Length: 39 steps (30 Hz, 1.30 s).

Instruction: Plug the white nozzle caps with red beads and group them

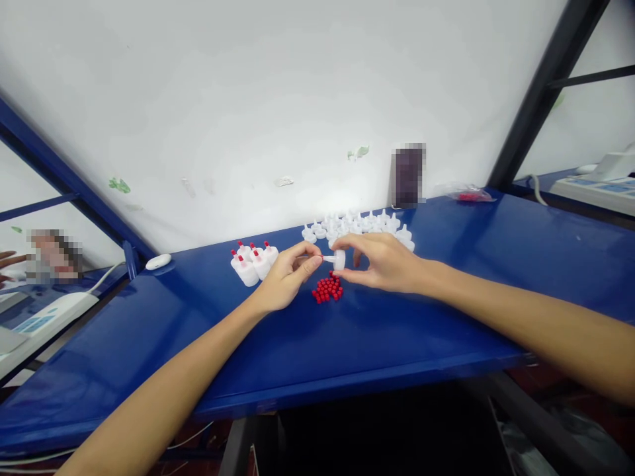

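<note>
My right hand holds a white nozzle cap by its wide base, between thumb and fingers, with the nozzle lying sideways toward the left. At the nozzle's tip, my left hand pinches a small red tip cap, mostly hidden by the fingers. Just below the hands lies a loose pile of small red tip caps on the blue table. Behind my right hand stand many white nozzle caps with bare upright tips. Left of my left hand, several white pieces with red tips stand grouped together.
The blue table meets a white wall at its back. A dark, blurred-out phone-like object leans there. A clear bag with red contents lies at back right. A white oval object sits at left. Metal frame posts flank both sides; another person's hand shows far left.
</note>
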Motion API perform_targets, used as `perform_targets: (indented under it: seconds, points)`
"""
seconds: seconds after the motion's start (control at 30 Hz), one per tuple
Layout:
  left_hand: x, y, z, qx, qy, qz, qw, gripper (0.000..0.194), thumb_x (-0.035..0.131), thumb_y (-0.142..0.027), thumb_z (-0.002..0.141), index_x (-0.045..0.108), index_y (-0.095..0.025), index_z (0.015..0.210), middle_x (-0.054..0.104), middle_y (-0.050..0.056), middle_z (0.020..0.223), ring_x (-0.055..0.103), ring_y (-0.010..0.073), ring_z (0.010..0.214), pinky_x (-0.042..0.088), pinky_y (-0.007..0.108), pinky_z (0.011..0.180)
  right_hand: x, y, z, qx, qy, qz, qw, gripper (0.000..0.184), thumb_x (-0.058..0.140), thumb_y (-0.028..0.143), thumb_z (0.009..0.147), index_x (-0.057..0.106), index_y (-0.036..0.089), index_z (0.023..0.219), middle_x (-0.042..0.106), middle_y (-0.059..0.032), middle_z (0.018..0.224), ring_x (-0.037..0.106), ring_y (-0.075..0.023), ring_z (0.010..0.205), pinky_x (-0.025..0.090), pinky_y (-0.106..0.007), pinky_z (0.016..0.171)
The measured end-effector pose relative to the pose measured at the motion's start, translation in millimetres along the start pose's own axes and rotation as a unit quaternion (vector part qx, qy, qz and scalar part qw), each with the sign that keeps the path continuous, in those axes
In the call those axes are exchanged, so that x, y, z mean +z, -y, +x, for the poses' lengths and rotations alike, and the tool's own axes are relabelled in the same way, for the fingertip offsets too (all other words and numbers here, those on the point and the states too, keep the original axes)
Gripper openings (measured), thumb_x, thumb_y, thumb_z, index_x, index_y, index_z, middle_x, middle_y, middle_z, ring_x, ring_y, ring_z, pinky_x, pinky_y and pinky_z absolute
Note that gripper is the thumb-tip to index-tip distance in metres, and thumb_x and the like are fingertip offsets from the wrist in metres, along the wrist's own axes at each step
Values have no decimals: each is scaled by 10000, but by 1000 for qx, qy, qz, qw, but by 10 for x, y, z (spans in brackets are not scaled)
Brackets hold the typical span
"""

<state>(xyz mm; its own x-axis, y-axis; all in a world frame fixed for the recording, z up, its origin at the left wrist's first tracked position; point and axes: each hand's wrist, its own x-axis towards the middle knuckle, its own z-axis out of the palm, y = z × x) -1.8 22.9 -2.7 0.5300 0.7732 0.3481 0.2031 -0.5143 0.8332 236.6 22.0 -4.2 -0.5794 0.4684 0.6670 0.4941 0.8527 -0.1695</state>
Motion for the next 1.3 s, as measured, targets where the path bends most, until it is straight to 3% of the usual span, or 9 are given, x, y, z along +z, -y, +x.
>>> perform_targets:
  seconds: [0.13, 0.27, 0.57, 0.7, 0.9, 1.0, 1.1, 1.3]
  points:
    - [23, -23, -1, 15, -19, 16, 1000, 322, 615, -476, 948, 612, -156, 911, 514, -14, 755, 426, 102, 632, 343, 245, 588, -22, 83, 13, 7, 27, -8, 1000, 454, 686, 377, 877, 535, 159, 1245, 734, -69, 945, 636, -154, 631, 467, -297, 617]
    - [54, -70, -24, 27, -13, 41, 999, 322, 612, -461, 950, 619, -151, 863, 555, 1, 804, 459, 116, 694, 372, 253, 644, -15, 159, 24, -15, 76, -59, 995, 475, 651, 358, 892, 528, 172, 1311, 732, -41, 877, 634, -179, 646, 452, -329, 671]
    - [104, -89, -68, 41, 86, 107, 990, 499, 356, -486, 1050, 444, -173, 673, 437, -37, 610, 387, 101, 573, 318, 263, 591, -9, 129, 24, -22, 65, -62, 996, 338, 633, 212, 881, 618, 138, 1211, 695, -112, 1050, 655, -217, 831, 475, -334, 713]
    - [103, -99, -57, 50, 88, 152, 983, 470, 365, -460, 1053, 416, -177, 682, 412, -46, 611, 369, 97, 563, 290, 265, 580, -20, 118, 31, 4, 65, -73, 995, 276, 593, 152, 875, 640, 135, 1147, 670, -98, 1011, 620, -196, 805, 446, -306, 686]
    - [88, -93, -56, 81, 95, 202, 971, 406, 330, -411, 1069, 414, -188, 741, 436, -34, 663, 398, 118, 602, 327, 278, 622, -44, 155, 49, 24, 99, -127, 987, 99, 615, 201, 867, 615, 158, 955, 649, -50, 880, 502, -159, 670, 320, -290, 616]
    - [101, -92, -66, 120, 100, 248, 956, 335, 292, -355, 1076, 427, -195, 815, 497, 4, 774, 451, 150, 699, 372, 295, 688, -60, 164, 56, 26, 129, -147, 980, 84, 625, 234, 876, 603, 157, 903, 647, -42, 844, 489, -151, 646, 277, -288, 594]
    - [105, -96, -76, 154, 114, 300, 935, 305, 262, -317, 1076, 440, -197, 860, 531, 37, 853, 473, 171, 750, 394, 310, 717, -72, 171, 64, 12, 140, -171, 975, 183, 631, 327, 899, 604, 160, 831, 640, -36, 773, 475, -144, 601, 235, -292, 574]
    - [70, -107, -74, 209, 93, 467, 854, 295, 268, -262, 1068, 514, -180, 927, 587, 62, 873, 489, 189, 725, 367, 339, 691, -77, 225, 88, 7, 150, -229, 962, 273, 655, 406, 885, 633, 153, 785, 667, -58, 737, 520, -155, 592, 175, -303, 552]
